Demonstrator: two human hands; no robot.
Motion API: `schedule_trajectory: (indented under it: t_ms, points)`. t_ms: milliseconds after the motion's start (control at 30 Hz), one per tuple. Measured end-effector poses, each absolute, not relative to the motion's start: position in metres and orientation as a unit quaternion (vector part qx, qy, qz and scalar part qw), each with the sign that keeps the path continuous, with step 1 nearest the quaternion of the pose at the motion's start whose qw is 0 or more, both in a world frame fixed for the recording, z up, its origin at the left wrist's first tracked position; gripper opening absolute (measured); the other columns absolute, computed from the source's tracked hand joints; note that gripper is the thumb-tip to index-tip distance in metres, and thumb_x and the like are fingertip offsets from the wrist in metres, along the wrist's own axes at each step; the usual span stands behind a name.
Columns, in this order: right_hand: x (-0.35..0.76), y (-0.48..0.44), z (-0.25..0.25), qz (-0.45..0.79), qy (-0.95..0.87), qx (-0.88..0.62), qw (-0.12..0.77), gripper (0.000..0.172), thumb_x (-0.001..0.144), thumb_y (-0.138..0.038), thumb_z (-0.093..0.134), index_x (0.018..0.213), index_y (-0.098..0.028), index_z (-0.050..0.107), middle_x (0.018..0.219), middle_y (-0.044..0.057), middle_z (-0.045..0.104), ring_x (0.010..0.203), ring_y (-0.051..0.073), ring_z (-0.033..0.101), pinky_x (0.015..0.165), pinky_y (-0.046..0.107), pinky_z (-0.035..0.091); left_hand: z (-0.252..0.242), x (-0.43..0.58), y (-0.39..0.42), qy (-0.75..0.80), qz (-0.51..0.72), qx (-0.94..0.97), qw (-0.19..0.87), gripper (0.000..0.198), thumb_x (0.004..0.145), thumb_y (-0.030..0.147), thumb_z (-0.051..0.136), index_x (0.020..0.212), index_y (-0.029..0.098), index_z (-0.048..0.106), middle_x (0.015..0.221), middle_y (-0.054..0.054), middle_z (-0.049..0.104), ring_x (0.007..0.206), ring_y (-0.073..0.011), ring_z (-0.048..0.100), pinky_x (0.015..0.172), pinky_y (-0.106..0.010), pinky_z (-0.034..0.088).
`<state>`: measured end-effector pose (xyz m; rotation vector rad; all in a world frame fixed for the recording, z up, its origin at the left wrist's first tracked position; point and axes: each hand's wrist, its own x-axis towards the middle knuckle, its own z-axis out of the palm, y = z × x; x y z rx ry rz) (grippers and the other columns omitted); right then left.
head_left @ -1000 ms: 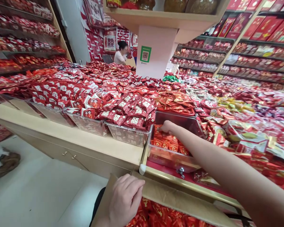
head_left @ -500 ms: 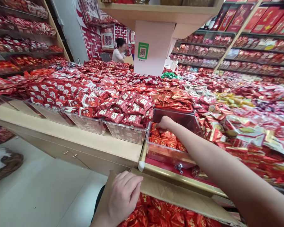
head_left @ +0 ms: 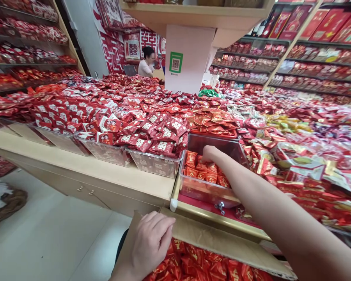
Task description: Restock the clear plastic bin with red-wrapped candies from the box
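My right hand reaches far into a clear plastic bin on the counter and rests among small red and gold packets; its fingers curl down into them and are mostly hidden. My left hand lies with fingers bent over the corner flap of a cardboard box below me. The box holds more red packets.
Heaped bins of red sweets cover the whole counter. A white pillar with a green QR code sign rises behind them. A person sits at the far back. Shelves line both walls. The light floor lies to the left.
My right hand has shifted a little to the right and deeper inside the bin. My left hand stays on the box flap. The view has tipped slightly downward.
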<state>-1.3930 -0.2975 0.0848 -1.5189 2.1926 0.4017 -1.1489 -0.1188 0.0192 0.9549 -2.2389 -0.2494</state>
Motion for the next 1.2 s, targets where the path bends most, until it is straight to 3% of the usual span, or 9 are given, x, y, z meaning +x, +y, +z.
schedule_trajectory:
  t_ms: [167,333,567,800,933,1100,1200]
  points:
    - [-1.395,-0.3,0.086,0.199,0.777,-0.562,0.203,0.01,0.072,-0.021,0.062,0.07,-0.013,0.067,0.058,0.004,0.065,0.071,0.015,0.064,0.06,0.018,0.046,0.016,-1.148,-0.118,-0.851,-0.105,0.363,0.366,0.015,0.079,0.01,0.048,0.083,0.018,0.059,0.066,-0.001,0.061,0.06,-0.0142,0.052,0.055,-0.027,0.038]
    - [-1.391,-0.291,0.089,0.085,0.764,-0.634,0.085,0.022,0.067,-0.028,0.066,0.083,-0.012,0.066,0.088,0.011,0.068,0.087,0.021,0.062,0.066,0.022,0.047,0.013,-1.147,-0.119,-0.853,-0.109,0.36,0.361,0.016,0.079,0.007,0.048,0.085,0.018,0.058,0.068,-0.001,0.061,0.063,-0.0145,0.052,0.058,-0.028,0.038]
    - [-1.375,-0.29,0.081,-0.013,0.778,-0.606,0.167,0.051,0.064,-0.04,0.069,0.103,-0.011,0.056,0.095,0.01,0.065,0.081,0.018,0.062,0.059,0.021,0.046,0.015,-1.148,-0.119,-0.852,-0.11,0.357,0.367,0.016,0.079,0.008,0.048,0.084,0.018,0.059,0.067,-0.001,0.061,0.061,-0.0145,0.051,0.056,-0.028,0.037]
    - [-1.377,-0.291,0.08,-0.013,0.759,-0.641,0.117,0.029,0.069,-0.029,0.065,0.094,-0.014,0.061,0.1,0.009,0.064,0.092,0.02,0.06,0.072,0.024,0.046,0.015,-1.148,-0.119,-0.852,-0.11,0.358,0.367,0.016,0.078,0.008,0.049,0.084,0.018,0.059,0.067,-0.001,0.061,0.061,-0.014,0.052,0.056,-0.027,0.038]
    - [-1.376,-0.288,0.085,-0.002,0.748,-0.655,0.107,0.035,0.068,-0.032,0.066,0.098,-0.015,0.061,0.1,0.009,0.065,0.092,0.021,0.06,0.072,0.024,0.046,0.015,-1.148,-0.118,-0.851,-0.104,0.359,0.368,0.016,0.078,0.008,0.049,0.084,0.018,0.059,0.068,0.0,0.062,0.062,-0.0138,0.053,0.057,-0.027,0.039]
    - [-1.381,-0.288,0.089,-0.008,0.753,-0.651,0.094,0.026,0.072,-0.025,0.061,0.096,-0.014,0.063,0.099,0.009,0.065,0.091,0.02,0.06,0.072,0.025,0.045,0.017,-1.148,-0.118,-0.851,-0.096,0.362,0.368,0.016,0.079,0.009,0.048,0.083,0.018,0.06,0.067,0.0,0.062,0.061,-0.0132,0.054,0.056,-0.026,0.04]
    - [-1.38,-0.286,0.087,-0.011,0.73,-0.675,0.106,0.034,0.069,-0.031,0.065,0.099,-0.015,0.062,0.101,0.007,0.065,0.092,0.02,0.059,0.072,0.024,0.045,0.019,-1.149,-0.118,-0.85,-0.088,0.361,0.373,0.015,0.079,0.01,0.048,0.082,0.018,0.06,0.066,0.0,0.061,0.059,-0.0133,0.053,0.055,-0.026,0.04]
